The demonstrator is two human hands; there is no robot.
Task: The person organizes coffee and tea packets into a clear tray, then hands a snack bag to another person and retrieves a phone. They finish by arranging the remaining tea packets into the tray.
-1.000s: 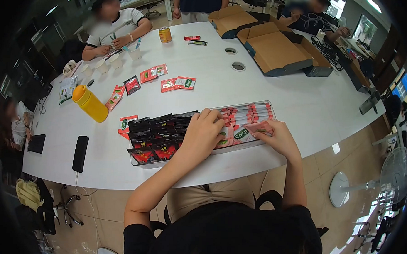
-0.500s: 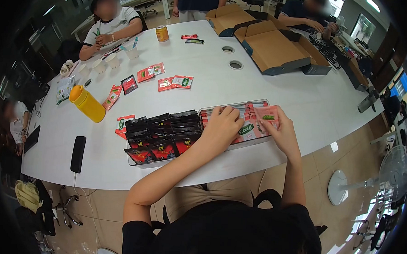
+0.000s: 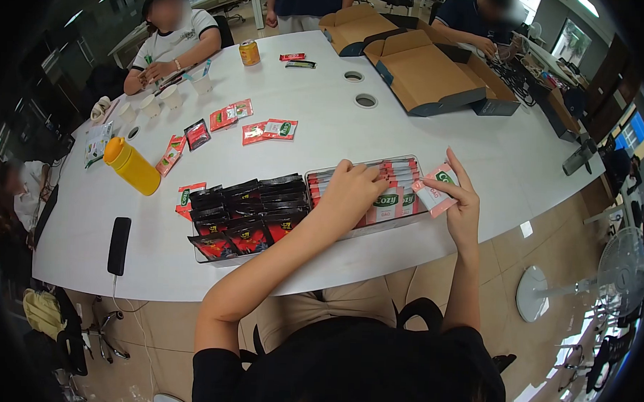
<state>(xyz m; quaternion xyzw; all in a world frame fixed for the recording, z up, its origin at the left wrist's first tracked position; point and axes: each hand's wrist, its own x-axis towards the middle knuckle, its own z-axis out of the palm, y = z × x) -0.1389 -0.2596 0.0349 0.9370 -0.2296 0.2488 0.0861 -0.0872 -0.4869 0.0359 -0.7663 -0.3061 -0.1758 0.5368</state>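
Moved rightward, the right hand (image 3: 463, 211) pinches one pink packet (image 3: 435, 194) beside the tray (image 3: 389, 228). Left hand (image 3: 351, 190) presses, curled, on the packet row (image 3: 402, 173).

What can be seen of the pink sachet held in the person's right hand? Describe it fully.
The pink sachet is a small, flat, rectangular packet, seemingly glossy foil or plastic, with a green oval logo near its upper end. It is tilted, pinched in the right hand between thumb and fingers, at the right end of the clear tray. Whether it touches the tray cannot be told.
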